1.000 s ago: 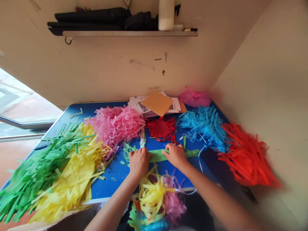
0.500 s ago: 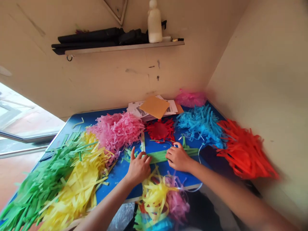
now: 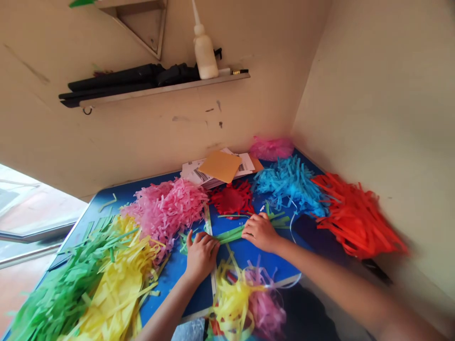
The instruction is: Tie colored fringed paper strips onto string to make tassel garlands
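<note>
A strip of folded green paper (image 3: 230, 234) lies across the blue table (image 3: 170, 265) between my hands. My left hand (image 3: 201, 253) rests on its left end, fingers curled down onto the paper. My right hand (image 3: 260, 231) presses and pinches the right end, fingers closed on it. Loose green strips (image 3: 280, 220) stick out past my right hand. A bunch of yellow and pink strips (image 3: 241, 298) lies at the table's near edge, between my forearms.
Heaps of shredded paper ring the table: green (image 3: 60, 293), yellow (image 3: 117, 279), pink (image 3: 170, 206), dark red (image 3: 232, 198), blue (image 3: 289, 182), bright red (image 3: 351, 215). Printed sheets under a brown card (image 3: 220, 166) lie at the back. A wall shelf (image 3: 159, 87) holds a white bottle (image 3: 205, 49).
The view has tilted and swung, so the shelf and table sit lower and more to the left. My hands stay on the green strip; the left one has slid slightly down.
</note>
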